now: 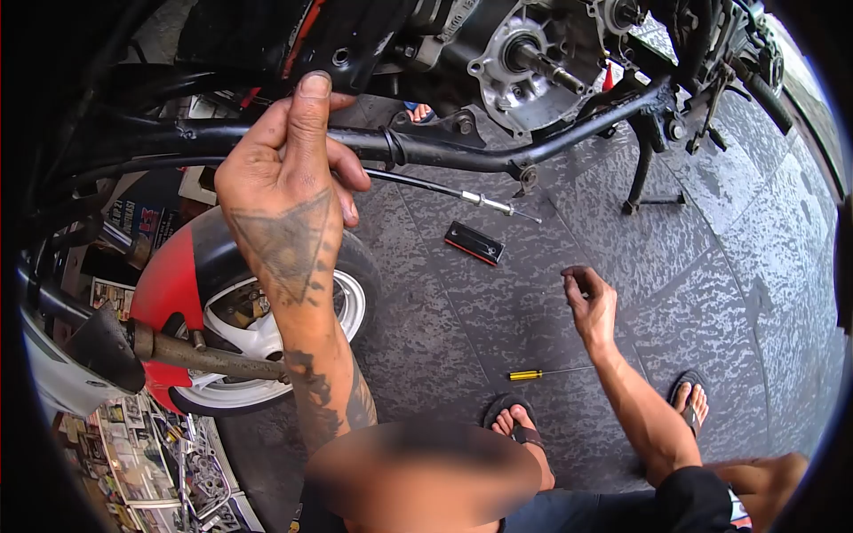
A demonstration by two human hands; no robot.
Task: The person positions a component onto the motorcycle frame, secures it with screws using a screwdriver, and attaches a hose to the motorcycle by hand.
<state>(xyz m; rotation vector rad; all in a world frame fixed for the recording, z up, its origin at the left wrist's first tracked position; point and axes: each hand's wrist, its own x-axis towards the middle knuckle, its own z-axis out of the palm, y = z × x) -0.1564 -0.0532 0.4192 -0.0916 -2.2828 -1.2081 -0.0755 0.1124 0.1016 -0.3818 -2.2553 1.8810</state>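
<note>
My left hand [302, 173], tattooed on its back, is in front of the black frame tube [435, 147]. Its thumb reaches up to a black part [342, 53], and its fingers curl around a black control cable [413, 180]. The cable's bare metal adjuster end [484, 202] sticks out to the right. Lower right, my right hand [591, 306] hangs above the floor with thumb and forefinger pinched together. Whether something small is between those dark fingertips I cannot make out. Nearest to it lies a yellow-handled screwdriver [525, 375].
An open engine [533, 75] with a bare shaft is at the top. A red-fendered wheel [353, 306] stands at left. A flat black piece with a red edge [475, 243] lies on the tiled floor. Sandalled feet [515, 422] rest below. Printed sheets [133, 457] lie lower left.
</note>
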